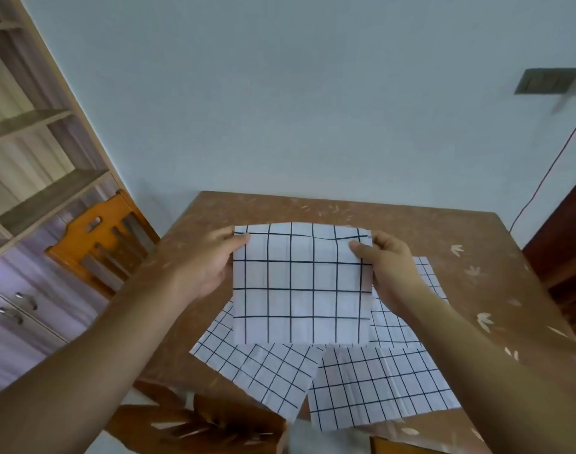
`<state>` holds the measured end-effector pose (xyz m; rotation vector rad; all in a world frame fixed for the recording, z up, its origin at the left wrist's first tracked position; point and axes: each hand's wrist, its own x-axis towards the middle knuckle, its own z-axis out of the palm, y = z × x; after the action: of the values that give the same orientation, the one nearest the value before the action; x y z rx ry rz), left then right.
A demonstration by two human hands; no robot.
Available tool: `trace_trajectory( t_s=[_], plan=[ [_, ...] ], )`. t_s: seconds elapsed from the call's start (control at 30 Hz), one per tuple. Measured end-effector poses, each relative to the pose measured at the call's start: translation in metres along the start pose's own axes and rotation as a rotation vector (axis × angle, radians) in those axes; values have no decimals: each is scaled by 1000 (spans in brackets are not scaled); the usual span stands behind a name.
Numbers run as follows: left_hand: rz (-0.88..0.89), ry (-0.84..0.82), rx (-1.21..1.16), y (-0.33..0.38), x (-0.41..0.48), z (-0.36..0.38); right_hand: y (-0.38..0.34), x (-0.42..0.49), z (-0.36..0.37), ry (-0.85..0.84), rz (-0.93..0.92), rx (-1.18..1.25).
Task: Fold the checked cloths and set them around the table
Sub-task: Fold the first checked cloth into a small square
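Forearms (116, 339) stretched ahead, I hold one checked cloth (299, 290) up above the table (345, 211).
Left hand (211, 267) and right hand (386, 267) each pinch a top corner, and it hangs over the loose cloths (378, 388) lying flat. I judge this is the folding step; next I must bring the edges together squarely.

A white, dark-checked cloth (301, 283) hangs lifted above other checked cloths (378, 385) lying flat.

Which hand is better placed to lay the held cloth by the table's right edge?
Right, probably. The right hand pinches the held cloth at its right corner, nearest the bare right side of the table; the left hand holds the opposite corner, farther away.
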<state>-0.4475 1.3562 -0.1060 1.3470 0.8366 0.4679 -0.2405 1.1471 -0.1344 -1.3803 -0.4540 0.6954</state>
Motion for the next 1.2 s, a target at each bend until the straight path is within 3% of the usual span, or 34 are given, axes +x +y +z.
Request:
trace_trajectory(
  t_s=[0.2, 0.33, 0.83, 1.0, 1.2],
  plan=[
    [64, 63, 117, 9, 10, -37, -8, 4, 33, 200, -74, -49],
    [171, 58, 291, 22, 20, -63, -15, 0, 63, 211, -178, -115],
    [562, -61, 791, 49, 25, -115, -4, -22, 115, 397, -384, -1015],
    [657, -106, 905, 65, 10, -114, -6, -28, 124, 235, -199, -1289],
    [719, -344, 885, 71, 7, -96, -15, -36, 196, -73, -318, -942]
  ],
)
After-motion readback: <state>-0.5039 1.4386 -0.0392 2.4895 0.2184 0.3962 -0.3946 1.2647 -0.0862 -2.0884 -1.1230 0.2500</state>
